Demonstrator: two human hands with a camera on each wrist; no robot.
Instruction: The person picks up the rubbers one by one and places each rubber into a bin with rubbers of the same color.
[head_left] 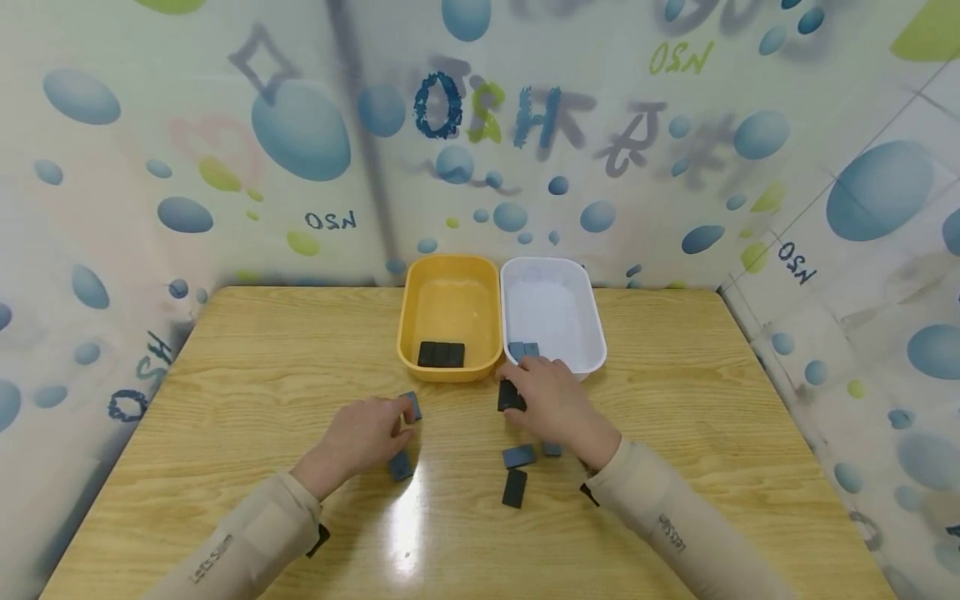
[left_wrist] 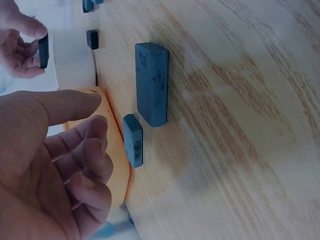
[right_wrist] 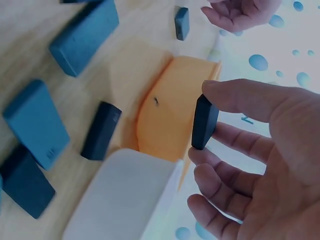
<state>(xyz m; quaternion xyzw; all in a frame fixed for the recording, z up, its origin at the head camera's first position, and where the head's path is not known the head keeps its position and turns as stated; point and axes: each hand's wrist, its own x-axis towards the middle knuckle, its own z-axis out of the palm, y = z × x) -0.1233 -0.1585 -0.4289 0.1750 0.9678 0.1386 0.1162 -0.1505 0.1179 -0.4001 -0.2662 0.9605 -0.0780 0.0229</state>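
Nearest are a left sleeve (head_left: 262,525) and a right sleeve (head_left: 675,517), one behind each hand. On the wooden table (head_left: 300,350), nearer than the right hand (head_left: 555,404) and to its left, lies a dark block (head_left: 514,488), with a blue-grey block (head_left: 519,456) just beyond it. A partly hidden block (head_left: 552,449), also blue-grey, shows beside that hand's wrist.

The left hand (head_left: 363,437) has its fingers loosely bent and holds nothing. A near blue block (head_left: 401,466) lies close on its near side, and a far blue block (head_left: 412,406) by its fingertips (whether they touch, I cannot tell).

The right hand, well apart from the left, pinches a black block (right_wrist: 205,122) between thumb and fingers. Below it, another black block (right_wrist: 101,131) rests on the table.

Beyond the hands stand two tubs side by side: ahead and between, a yellow tub (head_left: 450,375) with a row of black blocks (head_left: 441,354); directly past the right hand, a white tub (head_left: 600,358) with small blue blocks (head_left: 523,350). Farthest is a bubble-patterned wall (head_left: 480,192).
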